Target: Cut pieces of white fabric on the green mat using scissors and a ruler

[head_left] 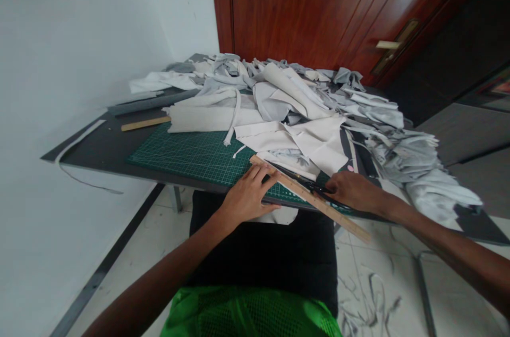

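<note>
My left hand (252,191) presses down on the upper end of a wooden ruler (311,196), its fingers stretched out and the thumb apart. The ruler slants down to the right, past the table's front edge. My right hand (350,189) is closed round the black handles of a pair of scissors (313,185). The blades lie along the ruler's far side and point toward my left hand. Underneath is a green cutting mat (191,153) with a white grid. A pale piece of fabric (279,216) hangs over the table edge below my left hand.
Crumpled white and grey fabric scraps (287,95) cover the back of the dark table (95,140). Another pile of fabric (414,161) stands at the right. A wooden strip (145,124) lies at the left. Fabric strips (370,300) litter the floor. Behind is a brown door (298,13).
</note>
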Demonstrator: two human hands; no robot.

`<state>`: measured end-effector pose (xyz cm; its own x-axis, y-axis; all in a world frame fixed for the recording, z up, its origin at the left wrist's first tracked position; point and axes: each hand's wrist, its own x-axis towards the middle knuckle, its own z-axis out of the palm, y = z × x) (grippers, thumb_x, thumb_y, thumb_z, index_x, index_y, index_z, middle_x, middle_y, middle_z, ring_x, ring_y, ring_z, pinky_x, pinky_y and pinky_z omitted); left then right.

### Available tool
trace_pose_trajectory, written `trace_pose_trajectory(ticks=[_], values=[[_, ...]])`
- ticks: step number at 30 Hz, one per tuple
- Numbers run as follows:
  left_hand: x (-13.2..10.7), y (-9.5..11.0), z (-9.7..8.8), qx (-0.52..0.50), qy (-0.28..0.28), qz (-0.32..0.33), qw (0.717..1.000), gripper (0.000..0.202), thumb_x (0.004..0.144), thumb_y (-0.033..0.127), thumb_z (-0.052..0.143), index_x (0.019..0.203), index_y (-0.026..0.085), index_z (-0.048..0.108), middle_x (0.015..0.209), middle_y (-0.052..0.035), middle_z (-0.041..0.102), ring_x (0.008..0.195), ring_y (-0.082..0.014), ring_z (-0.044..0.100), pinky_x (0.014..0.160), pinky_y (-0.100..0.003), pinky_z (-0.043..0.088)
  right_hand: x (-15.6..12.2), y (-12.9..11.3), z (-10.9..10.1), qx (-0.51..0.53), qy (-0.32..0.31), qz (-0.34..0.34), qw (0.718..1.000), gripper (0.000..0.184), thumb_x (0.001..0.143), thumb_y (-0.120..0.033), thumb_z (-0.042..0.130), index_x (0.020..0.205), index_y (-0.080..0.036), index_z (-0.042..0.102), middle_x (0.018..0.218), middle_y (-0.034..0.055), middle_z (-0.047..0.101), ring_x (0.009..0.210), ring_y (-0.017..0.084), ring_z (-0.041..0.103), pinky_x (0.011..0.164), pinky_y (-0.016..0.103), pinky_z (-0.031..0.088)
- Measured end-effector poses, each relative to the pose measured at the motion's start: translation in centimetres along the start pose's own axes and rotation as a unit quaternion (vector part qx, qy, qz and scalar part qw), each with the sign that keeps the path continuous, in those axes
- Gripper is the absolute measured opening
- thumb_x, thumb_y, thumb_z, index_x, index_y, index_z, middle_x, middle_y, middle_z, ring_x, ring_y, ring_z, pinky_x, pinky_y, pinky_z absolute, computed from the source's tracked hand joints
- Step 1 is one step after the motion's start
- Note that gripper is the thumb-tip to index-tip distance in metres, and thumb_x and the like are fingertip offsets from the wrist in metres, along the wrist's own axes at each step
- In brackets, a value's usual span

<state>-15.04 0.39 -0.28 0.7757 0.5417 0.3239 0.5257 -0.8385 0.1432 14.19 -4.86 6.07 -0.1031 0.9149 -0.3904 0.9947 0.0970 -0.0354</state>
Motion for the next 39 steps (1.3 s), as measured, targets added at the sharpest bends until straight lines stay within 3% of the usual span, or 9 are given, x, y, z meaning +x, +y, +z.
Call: trace_pose_trajectory(ticks=[8,15,21,26,31,39], values=[[-0.2,0.0,0.2,0.015,0.017,0.004,1.0,0.08,0.085,0.061,0.072,0.146,0.014,0.051,0.144,-0.0191,0.052,0.14,-0.0374,0.045,0.118,-0.051,0.041,0.0,-0.7,-1.8,0.057,-0.079,0.005,0.995,0.06,0.09,-0.068,0.046,0.057,-0.02,0.058,0.061,0.0052,0.062,0.058,0.018,0.057,0.056,0.031,0.03],[-0.2,0.1,0.1,0.016,0.011,0.004,1.0,0.076,0.089,0.062,0.068,0.146,0.014,0.052,0.143,-0.0187,0.054,0.14,-0.0361,0.045,0.116,-0.05,0.044,0.0,-1.5,-1.4,0.003,-0.035,0.011,0.999,0.055,0.094,-0.061,0.045,0.069,-0.019,0.069,0.077,0.0113,0.073,0.072,0.024,0.067,0.061,0.031,0.036],[-0.3,0.1,0.4,0.016,0.016,-0.004,1.0,0.079,0.087,0.062,0.069,0.147,0.014,0.051,0.144,-0.0184,0.053,0.14,-0.0356,0.045,0.118,-0.049,0.041,-0.1,-1.6,-1.7,-0.037,-0.009,0.006,0.999,0.052,0.096,-0.059,0.048,0.067,-0.02,0.067,0.076,0.0118,0.073,0.074,0.025,0.069,0.063,0.031,0.037],[-0.4,0.2,0.7,0.013,0.026,-0.011,1.0,0.081,0.085,0.062,0.072,0.146,0.013,0.051,0.143,-0.018,0.054,0.141,-0.0355,0.043,0.122,-0.051,0.036,0.3,-0.2,-2.2,0.057,-0.07,-0.015,0.996,0.061,0.091,-0.069,0.047,0.056,-0.02,0.057,0.059,0.0053,0.062,0.058,0.019,0.057,0.056,0.029,0.032],[-0.4,0.2,0.7,0.015,0.027,-0.016,0.999,0.082,0.084,0.063,0.073,0.145,0.013,0.052,0.143,-0.0192,0.053,0.139,-0.0364,0.045,0.119,-0.051,0.04,1.2,0.7,-2.7,0.197,-0.17,-0.045,0.964,0.06,0.085,-0.069,0.05,0.052,-0.019,0.052,0.049,0.0022,0.054,0.049,0.013,0.044,0.052,0.028,0.032],[-0.3,0.2,0.5,0.008,0.019,-0.016,1.0,0.079,0.084,0.061,0.073,0.144,0.015,0.051,0.143,-0.018,0.052,0.138,-0.0354,0.045,0.117,-0.049,0.042,2.5,0.4,-2.5,0.247,-0.185,-0.072,0.949,0.058,0.087,-0.064,0.053,0.052,-0.019,0.053,0.045,0.0004,0.052,0.047,0.013,0.045,0.053,0.026,0.035]])
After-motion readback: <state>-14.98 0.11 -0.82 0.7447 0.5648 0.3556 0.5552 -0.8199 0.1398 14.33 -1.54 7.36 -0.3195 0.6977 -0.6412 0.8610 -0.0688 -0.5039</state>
